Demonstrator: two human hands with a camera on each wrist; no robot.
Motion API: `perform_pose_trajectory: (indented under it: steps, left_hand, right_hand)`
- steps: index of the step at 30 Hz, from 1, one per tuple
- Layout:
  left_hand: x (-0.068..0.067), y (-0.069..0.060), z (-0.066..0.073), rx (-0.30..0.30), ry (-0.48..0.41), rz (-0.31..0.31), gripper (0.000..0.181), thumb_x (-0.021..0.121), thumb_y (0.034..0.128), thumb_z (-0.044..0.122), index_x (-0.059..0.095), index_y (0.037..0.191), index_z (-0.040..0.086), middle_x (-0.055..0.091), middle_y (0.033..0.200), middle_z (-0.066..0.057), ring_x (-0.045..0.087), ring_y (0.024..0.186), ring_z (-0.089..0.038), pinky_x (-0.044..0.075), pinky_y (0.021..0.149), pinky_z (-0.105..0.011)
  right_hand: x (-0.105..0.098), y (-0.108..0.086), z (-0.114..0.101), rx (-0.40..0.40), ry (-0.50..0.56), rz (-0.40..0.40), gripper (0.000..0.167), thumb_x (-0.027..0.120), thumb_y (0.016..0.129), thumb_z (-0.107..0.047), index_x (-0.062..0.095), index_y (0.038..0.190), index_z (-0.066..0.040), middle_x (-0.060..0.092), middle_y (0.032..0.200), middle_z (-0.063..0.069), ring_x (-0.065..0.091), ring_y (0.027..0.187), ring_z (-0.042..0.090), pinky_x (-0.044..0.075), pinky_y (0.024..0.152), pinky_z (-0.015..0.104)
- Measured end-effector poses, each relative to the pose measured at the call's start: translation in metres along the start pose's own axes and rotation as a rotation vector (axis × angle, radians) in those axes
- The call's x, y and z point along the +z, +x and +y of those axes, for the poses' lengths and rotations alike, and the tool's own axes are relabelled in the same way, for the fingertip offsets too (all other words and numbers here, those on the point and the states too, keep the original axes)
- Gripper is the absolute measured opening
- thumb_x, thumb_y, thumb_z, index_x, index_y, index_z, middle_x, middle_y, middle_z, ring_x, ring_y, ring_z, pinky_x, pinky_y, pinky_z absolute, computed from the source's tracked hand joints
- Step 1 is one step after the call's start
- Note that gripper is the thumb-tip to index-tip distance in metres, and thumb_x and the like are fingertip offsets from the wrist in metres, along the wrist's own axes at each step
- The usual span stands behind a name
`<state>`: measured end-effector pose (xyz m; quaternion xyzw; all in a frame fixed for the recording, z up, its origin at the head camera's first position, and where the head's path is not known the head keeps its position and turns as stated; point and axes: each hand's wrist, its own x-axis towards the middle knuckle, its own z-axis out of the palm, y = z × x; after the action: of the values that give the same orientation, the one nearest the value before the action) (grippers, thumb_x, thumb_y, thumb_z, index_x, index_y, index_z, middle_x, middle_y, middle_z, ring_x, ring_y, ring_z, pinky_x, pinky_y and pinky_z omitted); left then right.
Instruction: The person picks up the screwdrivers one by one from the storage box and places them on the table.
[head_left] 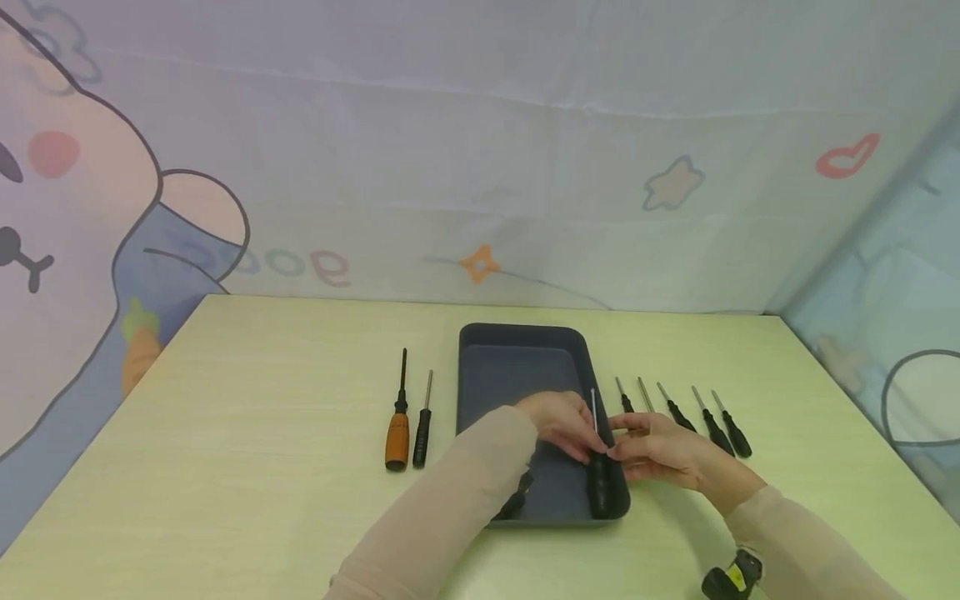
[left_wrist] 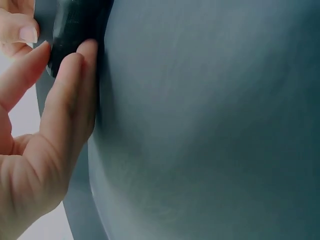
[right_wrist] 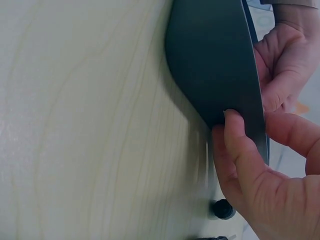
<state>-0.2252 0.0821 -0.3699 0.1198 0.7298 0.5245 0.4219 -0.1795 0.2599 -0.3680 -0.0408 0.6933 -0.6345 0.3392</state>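
Observation:
A dark grey tray [head_left: 517, 335] lies on the table. Along its right side inside is a black-handled screwdriver [head_left: 598, 487], its shaft toward the back. My left hand [head_left: 562, 423] reaches into the tray and pinches this screwdriver between thumb and fingers; the left wrist view shows the fingertips at the black handle [left_wrist: 75, 25]. From outside, my right hand [head_left: 663, 454] holds the tray's right wall. In the right wrist view its fingers [right_wrist: 237, 135] press the outer side while the thumb lies over the rim. Another black handle [head_left: 516, 498] in the tray is partly hidden by my left sleeve.
Left of the tray lie an orange-handled screwdriver [head_left: 397, 440] and a thin black screwdriver [head_left: 422, 437]. Several black screwdrivers [head_left: 717, 433] lie in a row at the right, some partly behind my right hand. A printed cloth [head_left: 525, 183] hangs behind the table [head_left: 285, 400].

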Motion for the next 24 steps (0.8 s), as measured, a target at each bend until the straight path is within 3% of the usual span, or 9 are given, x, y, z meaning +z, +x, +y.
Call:
perform_pose_trajectory:
  steps: [3, 7, 13, 16, 21, 24]
  left_hand:
    - [-0.0007, -0.0013, 0.0009, -0.009, 0.049, 0.004, 0.022, 0.065, 0.0822, -0.007, 0.053, 0.066, 0.003, 0.06, 0.064, -0.008, 0.063, 0.061, -0.018, 0.055, 0.061, -0.028]
    - [-0.0023, -0.0027, 0.0019, -0.012, 0.107, -0.004, 0.019, 0.066, 0.083, -0.001, 0.052, 0.073, 0.004, 0.066, 0.073, -0.014, 0.068, 0.082, -0.03, 0.053, 0.06, -0.029]
    - [-0.0042, -0.0028, 0.0019, -0.02, 0.088, -0.031, 0.015, 0.065, 0.0847, 0.0, 0.051, 0.079, 0.004, 0.066, 0.078, -0.014, 0.065, 0.093, -0.034, 0.053, 0.06, -0.03]
    - [-0.0056, -0.0027, 0.0016, -0.026, 0.065, -0.034, 0.016, 0.064, 0.0853, -0.001, 0.05, 0.08, 0.004, 0.067, 0.082, -0.017, 0.065, 0.09, -0.034, 0.051, 0.057, -0.029]
    - [-0.0074, -0.0023, 0.0006, -0.028, -0.011, -0.04, 0.014, 0.06, 0.0865, -0.006, 0.051, 0.08, 0.003, 0.063, 0.073, -0.012, 0.063, 0.064, -0.023, 0.05, 0.051, -0.026]
    - [-0.0083, -0.002, 0.0005, -0.017, -0.087, -0.032, 0.015, 0.058, 0.0863, -0.009, 0.048, 0.082, 0.002, 0.058, 0.071, -0.01, 0.057, 0.059, -0.017, 0.054, 0.056, -0.027]
  right_hand:
    - [0.0002, -0.0003, -0.0011, 0.002, -0.002, 0.002, 0.069, 0.054, 0.088, 0.001, 0.011, 0.139, 0.017, 0.057, 0.103, 0.012, 0.064, 0.091, 0.017, 0.053, 0.079, 0.035]
    - [0.0008, -0.0004, -0.0025, 0.01, -0.005, 0.015, 0.068, 0.054, 0.088, 0.001, 0.012, 0.139, 0.017, 0.056, 0.102, 0.011, 0.064, 0.09, 0.017, 0.054, 0.078, 0.034]
    - [0.0009, -0.0001, -0.0022, 0.007, 0.004, 0.013, 0.067, 0.055, 0.088, 0.002, 0.013, 0.139, 0.017, 0.057, 0.102, 0.011, 0.064, 0.09, 0.018, 0.054, 0.078, 0.034]
    - [0.0013, 0.0005, -0.0024, 0.006, 0.008, 0.01, 0.067, 0.054, 0.089, 0.002, 0.013, 0.139, 0.017, 0.058, 0.101, 0.01, 0.064, 0.09, 0.017, 0.054, 0.078, 0.034]
    - [0.0006, 0.0011, -0.0005, 0.006, 0.01, 0.006, 0.065, 0.053, 0.089, 0.002, 0.014, 0.139, 0.017, 0.059, 0.098, 0.009, 0.064, 0.089, 0.017, 0.054, 0.077, 0.033]
    - [0.0002, 0.0011, 0.0004, -0.001, 0.012, -0.007, 0.064, 0.053, 0.089, 0.002, 0.015, 0.138, 0.017, 0.06, 0.097, 0.008, 0.064, 0.089, 0.017, 0.054, 0.078, 0.034]
